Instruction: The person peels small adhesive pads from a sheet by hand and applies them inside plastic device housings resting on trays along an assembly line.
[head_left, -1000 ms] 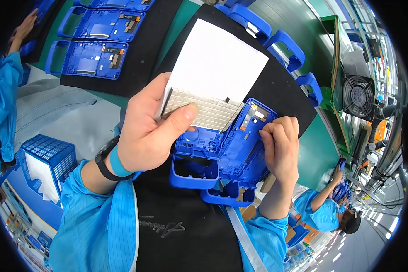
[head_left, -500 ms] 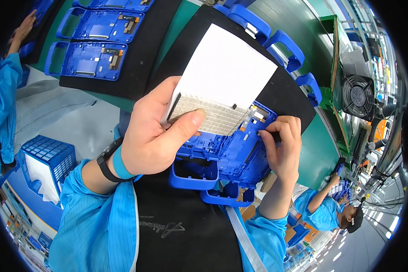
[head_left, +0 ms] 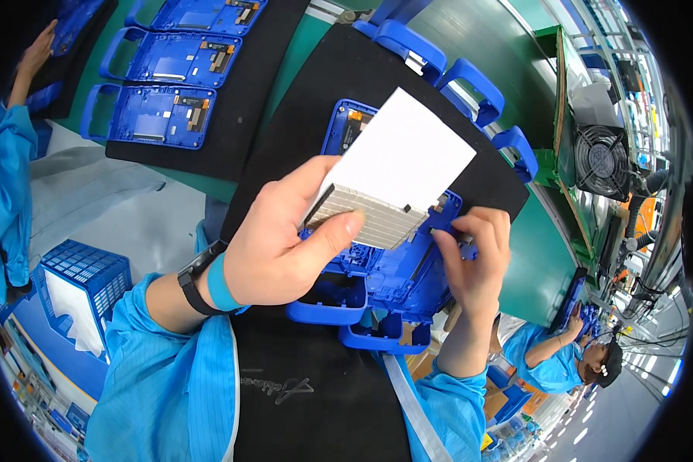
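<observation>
My left hand (head_left: pixel 277 246) is closed on a white sheet (head_left: pixel 412 150), thumb on top. Rows of small silver-grey strips (head_left: pixel 373 219) cover the sheet's lower part, and a tiny black piece (head_left: pixel 407 209) sits at their upper right edge. Thumb and forefinger of my right hand (head_left: pixel 477 258) are bent close together beside the sheet, with a small dark piece (head_left: pixel 432 230) at the tips. Beneath both hands lies an opened blue plastic housing (head_left: pixel 412 269), partly covered by the sheet and my left hand. Another blue housing (head_left: pixel 339 127) shows behind the sheet.
Blue housings with handles (head_left: pixel 162 115) line a black mat at the upper left. More blue handles (head_left: pixel 473 88) stand along the far right mat edge. A fan (head_left: pixel 604 160) is at the right, a blue crate (head_left: pixel 85 269) at the lower left. Co-workers are on both sides.
The sheet and my left hand have shifted down and slightly right in the picture, baring a blue housing behind. My right hand stays near the sheet's right edge, its fingertips slightly lower.
</observation>
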Demonstrator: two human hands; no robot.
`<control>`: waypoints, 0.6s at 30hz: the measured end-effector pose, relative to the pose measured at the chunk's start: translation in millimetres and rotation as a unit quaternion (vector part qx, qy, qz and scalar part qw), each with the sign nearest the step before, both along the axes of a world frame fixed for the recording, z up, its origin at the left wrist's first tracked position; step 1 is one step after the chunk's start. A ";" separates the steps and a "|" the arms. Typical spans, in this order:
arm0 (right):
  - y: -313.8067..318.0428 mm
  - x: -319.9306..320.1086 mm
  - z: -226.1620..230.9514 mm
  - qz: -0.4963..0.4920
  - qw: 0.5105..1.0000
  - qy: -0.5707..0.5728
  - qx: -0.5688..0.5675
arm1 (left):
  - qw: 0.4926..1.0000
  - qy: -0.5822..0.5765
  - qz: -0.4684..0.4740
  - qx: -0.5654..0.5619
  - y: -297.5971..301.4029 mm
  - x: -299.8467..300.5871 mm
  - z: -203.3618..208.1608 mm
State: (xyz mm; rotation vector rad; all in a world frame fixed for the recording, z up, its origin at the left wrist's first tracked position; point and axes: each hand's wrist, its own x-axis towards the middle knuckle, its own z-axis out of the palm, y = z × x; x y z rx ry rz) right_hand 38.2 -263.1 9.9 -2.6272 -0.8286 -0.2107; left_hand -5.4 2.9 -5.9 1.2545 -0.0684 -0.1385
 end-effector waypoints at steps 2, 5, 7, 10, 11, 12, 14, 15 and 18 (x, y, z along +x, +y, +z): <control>4.3 -12.1 8.5 -0.040 0.986 0.025 0.159 | 1.000 -0.001 -0.012 0.011 -1.4 0.8 2.8; 23.5 -9.4 21.4 0.012 0.985 -0.021 0.170 | 0.998 -0.036 -0.021 0.041 -7.0 2.5 0.3; 31.3 -4.5 19.1 0.040 0.986 -0.022 0.161 | 0.993 -0.087 -0.030 0.078 -8.5 2.9 -0.6; 35.8 -0.7 14.1 0.065 0.985 -0.015 0.159 | 0.990 -0.103 -0.021 0.095 -12.0 3.3 1.1; 36.0 -1.0 14.0 0.071 0.986 -0.006 0.147 | 0.987 -0.107 -0.025 0.114 -12.2 3.2 2.6; 36.2 -1.2 13.6 0.078 0.988 0.004 0.136 | 0.986 -0.107 -0.028 0.123 -12.8 3.2 3.1; 36.0 -0.6 8.3 0.083 0.989 -0.007 0.125 | 0.985 -0.105 -0.034 0.132 -12.1 3.4 3.2; 35.3 -0.7 5.3 0.087 0.989 -0.017 0.115 | 0.984 -0.104 -0.041 0.141 -12.2 3.5 3.1; 31.0 -4.3 2.3 0.092 0.987 -0.023 0.131 | 0.998 0.020 -0.042 0.046 -14.2 4.1 11.3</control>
